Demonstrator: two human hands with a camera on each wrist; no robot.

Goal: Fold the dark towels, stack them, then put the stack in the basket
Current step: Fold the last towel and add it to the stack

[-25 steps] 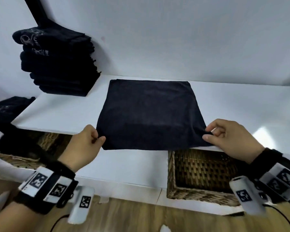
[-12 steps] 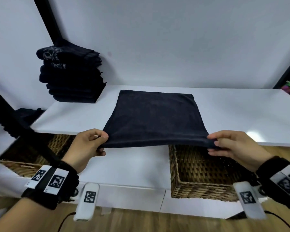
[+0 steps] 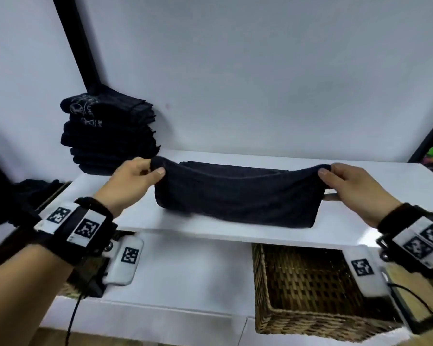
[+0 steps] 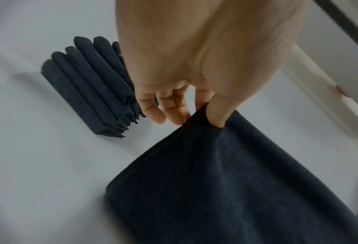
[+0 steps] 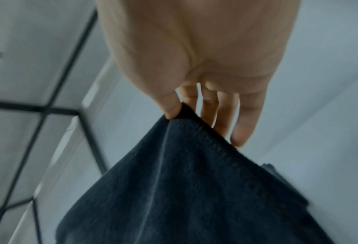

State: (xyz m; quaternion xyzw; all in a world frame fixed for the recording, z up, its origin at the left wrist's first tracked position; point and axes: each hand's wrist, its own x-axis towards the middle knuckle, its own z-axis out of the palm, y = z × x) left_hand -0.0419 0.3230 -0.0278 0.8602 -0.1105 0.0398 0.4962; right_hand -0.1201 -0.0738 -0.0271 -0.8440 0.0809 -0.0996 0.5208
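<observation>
- Landmark: the white shelf (image 3: 235,236). All places are given from it.
- The dark towel (image 3: 235,198) lies on the shelf top, mid-width, doubled over. Its near edge is lifted and carried toward the back; the fold line rests close to the shelf's front lip.
- Left hand (image 3: 133,181) pinches the towel's lifted left corner between thumb and fingers; the left wrist view shows the thumb pressed into the cloth, other fingers loosely curled.
- Right hand (image 3: 348,183) pinches the lifted right corner the same way, confirmed in the right wrist view.
- Key relation: the lifted edge hangs between the two hands, just short of the towel's far edge, which lies flat toward the shelf's back. Both hands sit about equally far in, neither leading.
- Long axis: runs left to right, parallel to the shelf's front lip; the lifted edge sags slightly in the middle.
- Judgement: the half fold is nearly made. What remains is to lay the held edge onto the far edge, corners matched.
- The stack of folded towels (image 3: 110,138) stands at the shelf's back left corner, well apart from the left hand.
- The wicker basket (image 3: 310,320) sits below the shelf, right of centre, open at the top; no towels visible in it.
</observation>
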